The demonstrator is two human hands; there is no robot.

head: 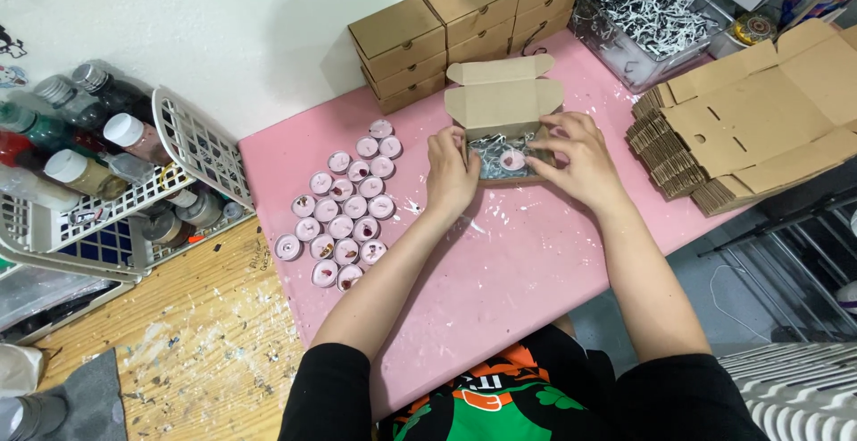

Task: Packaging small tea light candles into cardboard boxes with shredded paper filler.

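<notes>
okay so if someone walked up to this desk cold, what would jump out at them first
Probably the pink tabletop, splashed with white specks, and both hands at its middle: the left hand and right hand rest on a small open cardboard box holding shredded paper and one pink tealight. Left of it lies a cluster of pink tealights; flat box blanks are stacked at right.

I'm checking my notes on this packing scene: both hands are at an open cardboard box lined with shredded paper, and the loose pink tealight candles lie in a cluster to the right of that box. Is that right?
Not quite. The head view shows the pink tealight candles clustered to the left of the open cardboard box, not the right. The rest stands: the left hand and right hand are both at the box, which is lined with shredded paper.
</notes>
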